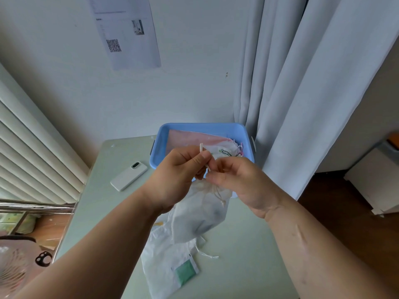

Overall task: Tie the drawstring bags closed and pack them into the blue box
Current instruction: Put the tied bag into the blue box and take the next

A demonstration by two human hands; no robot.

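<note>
Drawstring bag, white and thin, hangs from my two hands above the table, its gathered neck just under my knuckles and its body sagging toward 6 o'clock. My left hand pinches the drawstring between thumb and forefinger, with a short end of cord sticking up past the fingertips at 12 o'clock. My right hand sits just beside it at 3 o'clock, fingers curled, thumb and forefinger nipping the same cord where it runs down into the neck. The two sets of fingertips nearly touch. More cord dangles from the neck down the front of the bag. At 12 o'clock beyond my hands stands the blue box, at the far edge of the table and partly hidden by them. Inside it lie a pink bag and a white printed bag. At 6 o'clock, under the hanging bag, a second white bag lies flat on the table with a green packet on or inside it; I cannot tell which. A white phone lies at 9 o'clock of my left hand, well apart.
</note>
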